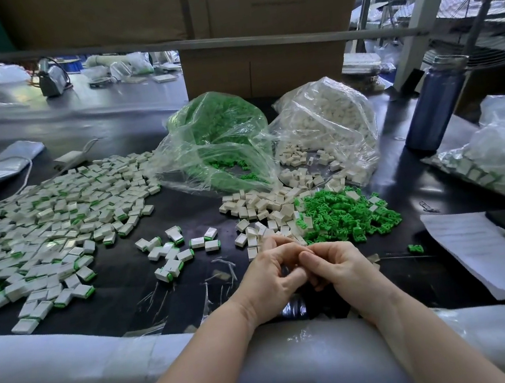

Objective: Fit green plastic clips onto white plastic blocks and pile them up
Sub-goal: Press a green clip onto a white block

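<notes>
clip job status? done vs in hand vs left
Done: large spread of clipped blocks on the left. In hand: left hand and right hand meet, fingers curled; the piece between them is hidden. Left: loose white blocks, green clips, both bags well stocked.

Two bare forearms rose from the bottom edge of the frame and converged just below centre. The left hand point(268, 275) and the right hand point(337, 265) met there, knuckles up, fingers curled inward and fingertips touching one another. Whatever each grip held was hidden between the fingers. Both wrists were bent slightly, palms turned toward each other.
</notes>
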`<state>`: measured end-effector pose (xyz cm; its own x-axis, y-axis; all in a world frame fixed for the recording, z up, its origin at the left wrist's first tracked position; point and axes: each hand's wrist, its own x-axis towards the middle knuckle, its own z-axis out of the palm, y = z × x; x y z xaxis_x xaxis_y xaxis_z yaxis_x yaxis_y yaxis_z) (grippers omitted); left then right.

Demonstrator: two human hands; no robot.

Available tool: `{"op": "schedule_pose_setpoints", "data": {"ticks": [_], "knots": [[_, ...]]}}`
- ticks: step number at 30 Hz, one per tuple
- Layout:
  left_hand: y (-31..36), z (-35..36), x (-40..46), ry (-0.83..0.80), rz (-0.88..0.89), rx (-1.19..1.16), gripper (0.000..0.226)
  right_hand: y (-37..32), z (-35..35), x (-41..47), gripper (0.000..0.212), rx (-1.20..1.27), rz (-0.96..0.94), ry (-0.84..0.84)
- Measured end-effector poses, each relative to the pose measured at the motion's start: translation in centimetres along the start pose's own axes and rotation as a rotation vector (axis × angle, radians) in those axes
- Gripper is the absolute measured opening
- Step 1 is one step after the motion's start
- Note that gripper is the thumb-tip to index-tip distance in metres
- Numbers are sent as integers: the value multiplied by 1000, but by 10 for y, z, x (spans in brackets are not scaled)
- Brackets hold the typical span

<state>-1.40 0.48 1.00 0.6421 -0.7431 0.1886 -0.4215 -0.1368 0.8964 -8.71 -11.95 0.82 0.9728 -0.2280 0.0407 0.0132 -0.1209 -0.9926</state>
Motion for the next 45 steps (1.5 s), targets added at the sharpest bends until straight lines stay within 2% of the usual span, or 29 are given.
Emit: {"op": "schedule_pose_setpoints", "data": {"ticks": [12, 23, 31, 40, 45], "knots": [[-2, 2, 1, -64, -25, 69, 17, -3, 1, -2, 27, -28, -6, 15], [-1, 3, 0, -69, -27, 65, 17, 0, -1, -1, 24, -42, -19, 21], [-1, 3, 0, -67, -29, 92, 15, 2, -1, 0, 29, -24, -5, 16], [2, 2, 0, -62, -29, 58, 19, 3, -1, 1, 23, -18, -8, -18], [1, 2, 0, -82, -47, 70, 13, 3, -2, 1, 23, -48, -12, 1]]}}
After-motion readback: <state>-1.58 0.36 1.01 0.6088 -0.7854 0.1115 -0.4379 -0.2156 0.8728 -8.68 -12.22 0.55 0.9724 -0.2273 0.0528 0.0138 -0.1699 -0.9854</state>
